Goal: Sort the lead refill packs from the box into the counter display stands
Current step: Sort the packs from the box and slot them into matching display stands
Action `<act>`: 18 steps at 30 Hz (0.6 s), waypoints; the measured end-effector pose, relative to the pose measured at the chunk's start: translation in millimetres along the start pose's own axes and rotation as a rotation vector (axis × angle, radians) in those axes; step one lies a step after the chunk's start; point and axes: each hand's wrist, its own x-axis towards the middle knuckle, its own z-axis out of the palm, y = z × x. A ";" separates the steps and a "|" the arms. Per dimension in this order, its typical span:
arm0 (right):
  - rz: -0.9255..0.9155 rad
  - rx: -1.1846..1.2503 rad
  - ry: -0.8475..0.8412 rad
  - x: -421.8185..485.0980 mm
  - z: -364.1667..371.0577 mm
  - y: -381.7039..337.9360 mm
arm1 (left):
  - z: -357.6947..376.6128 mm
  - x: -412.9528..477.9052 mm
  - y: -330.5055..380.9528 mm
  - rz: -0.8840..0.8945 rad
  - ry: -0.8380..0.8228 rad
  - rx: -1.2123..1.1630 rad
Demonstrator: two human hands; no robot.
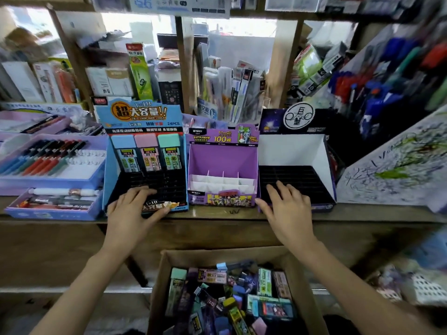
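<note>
Head cam, looking down at a shop tabletop (208,217) with three display stands lined up across the middle of the frame. The blue stand (145,117) at centre left has three lead refill packs (148,157) standing upright in its back row, with blue, pink and green caps. Next to it is the purple stand (222,160) with white dividers, then the dark stand (290,151) with white inner walls and a black grid.

The left hand (131,209) lies on the front of the blue stand, fingers pretty straight over the black grid, thumb along the front lip, not holding any pack. The right hand (286,209) is spread wide, fingers resting on the dark stand's grid, also holding nothing.

The cardboard box (217,255) sits bottom centre, below the tabletop edge, with a jumble of loose packs (242,298) inside. Pen trays (48,183) are off at the left.
</note>
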 end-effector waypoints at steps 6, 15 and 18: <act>-0.024 0.015 0.076 2.1 5.1 5.4 | 1.6 -9.1 34.5 0.390 0.133 0.080; -0.077 0.036 0.095 3.0 11.2 14.8 | 34.9 0.5 89.8 0.440 -0.040 0.182; -0.069 0.083 0.081 2.3 11.6 15.3 | 37.1 -1.5 96.4 0.399 -0.047 0.179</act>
